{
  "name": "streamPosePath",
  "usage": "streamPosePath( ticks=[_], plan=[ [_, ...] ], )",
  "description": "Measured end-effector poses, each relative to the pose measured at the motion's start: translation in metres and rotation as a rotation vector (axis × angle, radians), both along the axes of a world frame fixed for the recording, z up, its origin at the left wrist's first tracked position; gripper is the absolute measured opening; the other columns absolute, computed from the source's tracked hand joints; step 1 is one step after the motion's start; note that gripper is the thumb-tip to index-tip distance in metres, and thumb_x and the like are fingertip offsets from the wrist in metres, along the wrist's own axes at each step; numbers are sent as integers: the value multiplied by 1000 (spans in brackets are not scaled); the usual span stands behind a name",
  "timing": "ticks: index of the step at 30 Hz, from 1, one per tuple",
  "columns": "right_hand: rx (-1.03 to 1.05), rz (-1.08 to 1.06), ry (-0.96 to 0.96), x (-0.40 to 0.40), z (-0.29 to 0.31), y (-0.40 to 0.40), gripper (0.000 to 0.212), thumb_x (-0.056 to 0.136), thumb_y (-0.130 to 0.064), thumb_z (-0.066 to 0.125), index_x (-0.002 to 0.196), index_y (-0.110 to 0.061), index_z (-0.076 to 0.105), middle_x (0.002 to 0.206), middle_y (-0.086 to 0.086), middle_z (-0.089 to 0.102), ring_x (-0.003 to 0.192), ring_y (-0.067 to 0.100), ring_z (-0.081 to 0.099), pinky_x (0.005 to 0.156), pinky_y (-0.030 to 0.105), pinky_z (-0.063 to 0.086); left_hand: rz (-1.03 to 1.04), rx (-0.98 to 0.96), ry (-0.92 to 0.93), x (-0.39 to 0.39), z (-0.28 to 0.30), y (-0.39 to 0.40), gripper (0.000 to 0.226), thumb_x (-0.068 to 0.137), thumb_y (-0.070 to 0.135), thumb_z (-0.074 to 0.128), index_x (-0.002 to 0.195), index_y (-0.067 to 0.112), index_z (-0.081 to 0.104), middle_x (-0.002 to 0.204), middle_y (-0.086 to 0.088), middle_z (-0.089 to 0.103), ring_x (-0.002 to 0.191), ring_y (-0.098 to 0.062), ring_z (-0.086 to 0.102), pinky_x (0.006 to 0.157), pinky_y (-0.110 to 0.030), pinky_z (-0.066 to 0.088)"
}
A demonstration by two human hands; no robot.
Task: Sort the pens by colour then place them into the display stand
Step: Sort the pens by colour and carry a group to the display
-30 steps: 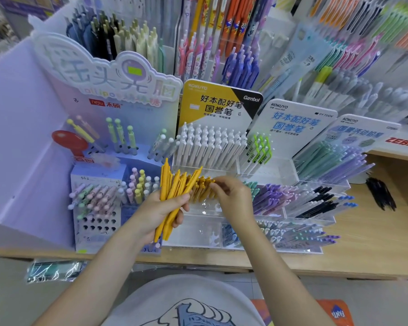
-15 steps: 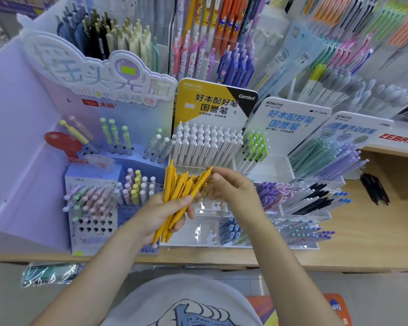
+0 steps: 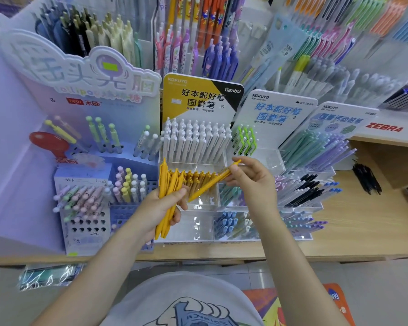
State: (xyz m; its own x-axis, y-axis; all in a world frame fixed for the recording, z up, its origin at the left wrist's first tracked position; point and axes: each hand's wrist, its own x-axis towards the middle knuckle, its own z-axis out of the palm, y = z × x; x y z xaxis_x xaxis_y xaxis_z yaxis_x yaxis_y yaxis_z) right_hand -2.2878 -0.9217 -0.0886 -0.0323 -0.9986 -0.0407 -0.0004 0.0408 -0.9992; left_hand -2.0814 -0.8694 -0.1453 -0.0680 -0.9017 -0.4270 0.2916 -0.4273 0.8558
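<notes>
Left hand [image 3: 161, 205] grips yellow pens [image 3: 166, 196]; right hand [image 3: 252, 177] pinches one pen [image 3: 212, 182].

We see black pens [image 3: 366, 178] loose on the wooden counter [image 3: 363, 222], a ZEBRA sign [image 3: 384, 128] behind them.
</notes>
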Motion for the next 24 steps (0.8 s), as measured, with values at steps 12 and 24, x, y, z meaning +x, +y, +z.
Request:
streamPosePath(
  ticks=[12, 24],
  plan=[
    [-194, 21, 399, 19, -47, -8, 18, 88, -7, 71, 104, -14, 73, 90, -6, 72, 87, 11, 69, 87, 39, 57, -34, 29, 109, 2, 4, 4, 42, 84, 33, 67, 118, 9, 62, 70, -5, 57, 51, -16, 50, 47, -25, 43],
    [-319, 105, 610, 28, -56, -14, 20, 87, -7, 72, 107, -11, 74, 92, -5, 70, 86, 15, 68, 83, 39, 57, -94, 5, 160, 11, 11, 7, 31, 93, 23, 58, 119, 7, 54, 97, -17, 73, 65, -26, 68, 55, -31, 55]
  ],
)
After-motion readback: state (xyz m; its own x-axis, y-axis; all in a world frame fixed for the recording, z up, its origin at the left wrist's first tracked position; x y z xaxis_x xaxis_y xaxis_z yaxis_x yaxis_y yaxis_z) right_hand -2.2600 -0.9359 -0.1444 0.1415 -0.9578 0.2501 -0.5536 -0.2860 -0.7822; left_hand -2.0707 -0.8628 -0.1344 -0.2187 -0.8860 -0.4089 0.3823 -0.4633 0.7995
